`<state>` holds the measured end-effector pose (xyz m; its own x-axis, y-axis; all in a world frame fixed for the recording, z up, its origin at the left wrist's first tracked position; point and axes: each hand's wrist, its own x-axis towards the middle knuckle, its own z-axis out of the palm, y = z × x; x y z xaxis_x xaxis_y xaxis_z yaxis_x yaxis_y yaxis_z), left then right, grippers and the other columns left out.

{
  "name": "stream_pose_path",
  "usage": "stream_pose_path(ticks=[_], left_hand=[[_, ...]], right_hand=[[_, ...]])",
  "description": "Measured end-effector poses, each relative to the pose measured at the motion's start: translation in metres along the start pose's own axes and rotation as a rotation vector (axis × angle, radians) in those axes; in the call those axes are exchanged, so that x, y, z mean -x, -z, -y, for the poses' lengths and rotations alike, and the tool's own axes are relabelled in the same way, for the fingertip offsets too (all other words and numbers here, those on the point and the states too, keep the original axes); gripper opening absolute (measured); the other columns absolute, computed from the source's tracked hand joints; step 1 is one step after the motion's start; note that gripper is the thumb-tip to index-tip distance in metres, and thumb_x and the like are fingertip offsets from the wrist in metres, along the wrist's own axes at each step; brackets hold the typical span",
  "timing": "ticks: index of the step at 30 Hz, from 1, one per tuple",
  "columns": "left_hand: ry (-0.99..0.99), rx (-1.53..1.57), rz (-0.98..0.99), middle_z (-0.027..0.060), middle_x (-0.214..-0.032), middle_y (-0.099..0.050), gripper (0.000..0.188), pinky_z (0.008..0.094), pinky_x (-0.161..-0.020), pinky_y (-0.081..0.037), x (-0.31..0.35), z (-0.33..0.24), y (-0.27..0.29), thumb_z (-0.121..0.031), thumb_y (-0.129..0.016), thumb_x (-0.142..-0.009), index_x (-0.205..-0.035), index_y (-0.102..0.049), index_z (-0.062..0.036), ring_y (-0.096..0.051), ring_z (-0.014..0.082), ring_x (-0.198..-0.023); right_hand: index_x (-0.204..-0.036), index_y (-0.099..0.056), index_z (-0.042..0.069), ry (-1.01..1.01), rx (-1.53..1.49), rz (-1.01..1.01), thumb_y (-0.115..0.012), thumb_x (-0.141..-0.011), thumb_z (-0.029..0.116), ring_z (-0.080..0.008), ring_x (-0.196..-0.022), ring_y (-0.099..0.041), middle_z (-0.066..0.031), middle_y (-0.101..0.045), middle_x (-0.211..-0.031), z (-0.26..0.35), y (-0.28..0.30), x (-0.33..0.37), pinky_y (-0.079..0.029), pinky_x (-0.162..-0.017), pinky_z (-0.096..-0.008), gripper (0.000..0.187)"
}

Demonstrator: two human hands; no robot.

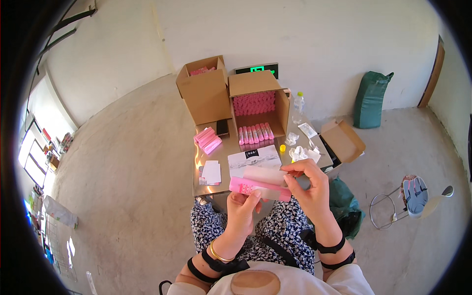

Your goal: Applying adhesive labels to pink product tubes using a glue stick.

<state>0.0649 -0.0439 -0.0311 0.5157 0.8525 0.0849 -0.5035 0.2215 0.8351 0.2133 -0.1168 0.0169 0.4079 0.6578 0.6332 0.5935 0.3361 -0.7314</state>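
Note:
My left hand (241, 212) is closed around a pink tube-shaped item (240, 185) with darker pink print, thumb on its near side. Just above the tube lies a pale, thin slip (264, 175), and my right hand (310, 189) pinches its right end between thumb and fingers. Whether the slip is stuck to the tube cannot be made out. Under my hands sits a flat white box (239, 161) with a grey picture. Beyond it, a row of pink tubes (255, 133) lies side by side before an open carton (283, 115) stacked with more.
A second carton (204, 101), a dark phone (222, 127), stacked pink packages (208, 142) and white cards (212, 173) are on the left. Crumpled tissues (292, 138), a yellow cap (282, 148) and a clear bottle (298, 104) are right. A chair (414, 196) stands on the floor.

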Motion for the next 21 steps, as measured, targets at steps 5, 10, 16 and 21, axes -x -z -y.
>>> stream_pose_path(ticks=[5,10,16,21], left_hand=[[0.014,-0.03,0.029,0.0056,-0.081,-0.066,0.016,0.0193,-0.049,-0.04,0.001,-0.001,0.001,-0.015,-0.065,-0.083,-0.096,-0.062,-0.0051,-0.058,0.0091,-0.059],[0.035,-0.037,0.051,0.0046,-0.083,-0.067,0.017,0.019,-0.048,-0.041,0.0,-0.008,0.003,-0.016,-0.065,-0.083,-0.096,-0.062,-0.0053,-0.061,0.0095,-0.062],[0.156,0.051,0.084,0.0037,-0.086,-0.066,0.014,0.0194,-0.05,-0.039,-0.002,-0.013,0.007,-0.014,-0.063,-0.086,-0.096,-0.061,-0.0057,-0.06,0.0074,-0.067],[0.31,0.051,0.057,0.0041,-0.094,-0.066,0.022,0.0291,-0.078,-0.054,-0.005,-0.015,0.017,-0.019,-0.062,-0.083,-0.101,-0.06,-0.0066,-0.065,0.0145,-0.085]], right_hand=[[-0.089,-0.066,0.003,0.004,-0.016,-0.022,-0.067,-0.073,-0.003,-0.0182,-0.073,-0.06,-0.0075,-0.064,-0.081,0.001,0.0,-0.001,-0.046,-0.065,-0.0273,0.017],[-0.09,-0.066,0.003,0.136,0.126,0.061,-0.068,-0.072,-0.003,-0.0221,-0.071,-0.06,-0.0076,-0.064,-0.079,0.005,0.01,-0.006,-0.047,-0.066,-0.0295,0.02],[-0.095,-0.066,0.006,0.365,0.281,0.117,-0.07,-0.07,-0.001,-0.0235,-0.074,-0.06,-0.0058,-0.064,-0.081,0.002,0.022,-0.008,-0.048,-0.067,-0.0321,0.026],[-0.097,-0.066,0.008,0.546,0.381,0.121,-0.071,-0.069,0.003,-0.0225,-0.076,-0.059,-0.0038,-0.064,-0.085,-0.005,0.029,-0.01,-0.049,-0.067,-0.033,0.028]])
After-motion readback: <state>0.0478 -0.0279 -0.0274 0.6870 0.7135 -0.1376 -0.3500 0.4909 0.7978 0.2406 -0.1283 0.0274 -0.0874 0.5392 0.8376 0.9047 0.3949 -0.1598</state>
